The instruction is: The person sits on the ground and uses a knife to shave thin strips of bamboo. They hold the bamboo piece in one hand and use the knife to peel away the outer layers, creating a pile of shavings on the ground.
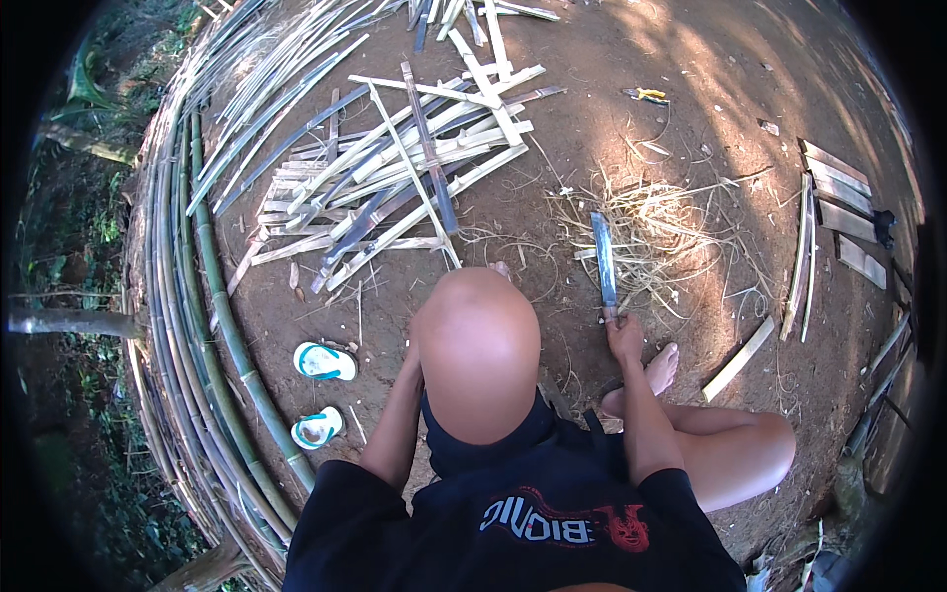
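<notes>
My right hand [624, 338] is closed round the handle of a machete [605, 259]. The dark, broad blade points away from me, over the near left side of a heap of pale bamboo shavings [663, 232]. My left hand [415, 345] is at the left side of my raised knee, which hides its fingers; whether it holds anything does not show. Ahead of the knee lies a pile of split bamboo strips [395, 183], crossing one another, some pale and some dark.
Long bamboo poles [222, 306] run along the left. Two white flip-flops with teal straps [326, 361] lie beside them. Yellow-handled pliers [648, 96] are on the dirt beyond the shavings. A bamboo piece [740, 357] and several flat slats [838, 192] lie at the right.
</notes>
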Motion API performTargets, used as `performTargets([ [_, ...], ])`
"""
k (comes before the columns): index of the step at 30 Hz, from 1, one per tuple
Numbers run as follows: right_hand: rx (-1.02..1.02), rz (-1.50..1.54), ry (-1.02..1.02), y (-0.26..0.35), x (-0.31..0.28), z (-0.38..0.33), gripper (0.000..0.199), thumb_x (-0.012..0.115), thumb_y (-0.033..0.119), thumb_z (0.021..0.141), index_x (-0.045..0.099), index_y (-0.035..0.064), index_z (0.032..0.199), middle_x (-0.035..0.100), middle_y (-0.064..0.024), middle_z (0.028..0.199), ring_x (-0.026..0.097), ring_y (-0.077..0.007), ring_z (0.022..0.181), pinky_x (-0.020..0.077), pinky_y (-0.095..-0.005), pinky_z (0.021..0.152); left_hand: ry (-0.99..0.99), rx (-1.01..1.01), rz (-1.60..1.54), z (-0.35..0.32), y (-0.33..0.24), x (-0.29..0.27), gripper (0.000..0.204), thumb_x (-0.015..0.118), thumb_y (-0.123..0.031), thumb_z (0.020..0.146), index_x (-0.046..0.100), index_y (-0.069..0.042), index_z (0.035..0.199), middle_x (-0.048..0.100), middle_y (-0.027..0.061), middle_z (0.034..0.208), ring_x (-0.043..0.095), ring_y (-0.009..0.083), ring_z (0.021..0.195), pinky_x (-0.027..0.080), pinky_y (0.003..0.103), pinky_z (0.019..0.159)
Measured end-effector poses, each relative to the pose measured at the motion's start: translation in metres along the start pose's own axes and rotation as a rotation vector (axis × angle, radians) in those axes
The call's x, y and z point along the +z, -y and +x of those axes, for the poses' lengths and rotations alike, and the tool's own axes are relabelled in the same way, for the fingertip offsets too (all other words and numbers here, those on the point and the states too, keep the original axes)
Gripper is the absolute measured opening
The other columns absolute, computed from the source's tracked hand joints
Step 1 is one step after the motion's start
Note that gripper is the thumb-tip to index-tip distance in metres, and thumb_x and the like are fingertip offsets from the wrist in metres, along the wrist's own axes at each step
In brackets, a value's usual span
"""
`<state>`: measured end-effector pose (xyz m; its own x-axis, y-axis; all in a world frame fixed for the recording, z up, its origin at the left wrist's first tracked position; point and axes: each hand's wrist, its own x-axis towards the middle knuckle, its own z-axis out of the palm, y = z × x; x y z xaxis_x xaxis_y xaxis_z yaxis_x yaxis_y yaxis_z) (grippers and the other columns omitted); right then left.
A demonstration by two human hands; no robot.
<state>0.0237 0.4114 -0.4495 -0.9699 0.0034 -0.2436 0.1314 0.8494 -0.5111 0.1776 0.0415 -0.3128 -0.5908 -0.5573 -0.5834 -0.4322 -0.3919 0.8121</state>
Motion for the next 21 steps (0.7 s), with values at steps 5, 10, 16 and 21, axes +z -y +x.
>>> performTargets([
  [5,-0.049,0.031,0.046,0.005,-0.006,0.021,0.043,0.072,0.038,0.080,0.055,0.0017,0.097,0.065,-0.0186,0.088,0.063,-0.0344,0.080,0.0487,-0.0437,0.074,-0.259,0.147,0.582,0.064,-0.018,0.049,0.046,0.066,-0.026,0.089,0.051,-0.002,0.124,0.063,0.0155,0.106,0.063,0.0263,0.094,0.051,0.037,0.081],
  [10,0.006,0.050,0.052,-0.003,0.007,0.026,0.039,0.073,0.032,0.079,0.053,0.0027,0.094,0.064,-0.0155,0.086,0.062,-0.0320,0.077,0.0488,-0.0426,0.073,-0.469,0.446,0.944,0.105,-0.044,0.099,0.072,0.076,-0.021,0.077,0.039,-0.004,0.136,0.050,0.0219,0.126,0.052,0.0371,0.114,0.043,0.044,0.097],
  [16,0.030,0.063,0.030,0.006,0.011,0.028,0.040,0.077,0.027,0.073,0.053,0.0026,0.093,0.064,-0.0153,0.082,0.063,-0.0315,0.077,0.0489,-0.0428,0.073,-0.240,0.614,1.439,0.150,-0.077,0.086,0.049,0.074,-0.008,0.071,0.056,-0.002,0.117,0.054,0.0177,0.116,0.053,0.0363,0.109,0.049,0.045,0.091],
  [21,0.175,0.161,0.174,0.002,0.011,0.039,0.040,0.078,0.023,0.071,0.052,0.0023,0.094,0.063,-0.0141,0.081,0.061,-0.0267,0.075,0.0482,-0.0395,0.071,-0.117,0.764,1.511,0.154,-0.085,0.079,0.031,0.064,-0.005,0.075,0.059,-0.001,0.105,0.055,0.0195,0.109,0.060,0.0375,0.095,0.056,0.045,0.079],
])
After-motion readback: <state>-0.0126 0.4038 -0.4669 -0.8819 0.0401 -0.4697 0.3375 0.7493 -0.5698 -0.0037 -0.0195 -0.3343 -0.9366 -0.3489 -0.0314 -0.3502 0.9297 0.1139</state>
